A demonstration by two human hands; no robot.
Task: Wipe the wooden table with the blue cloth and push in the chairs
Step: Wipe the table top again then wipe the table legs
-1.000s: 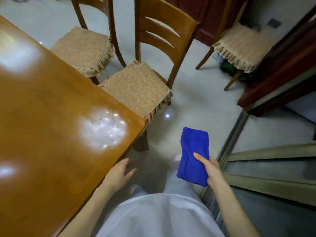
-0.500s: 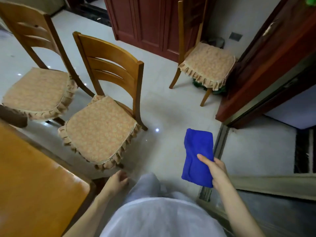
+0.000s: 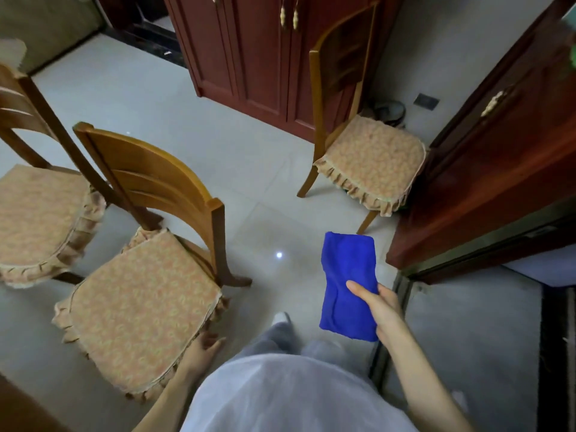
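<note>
My right hand holds the folded blue cloth out in front of me, thumb on top, above the floor. My left hand hangs low beside the right edge of the nearest wooden chair, fingers loosely curled and holding nothing; I cannot tell if it touches the cushion. A second chair stands to its left. Only a dark corner of the wooden table shows at the bottom left.
A third cushioned chair stands against the red wooden cabinet at the back. A dark red door and a floor threshold lie on the right. Pale tiled floor spreads between the chairs.
My view has turned away from the table toward the chairs, so the tabletop has slid almost out of sight. My left hand moved from the table edge to beside the nearest chair's cushion.
</note>
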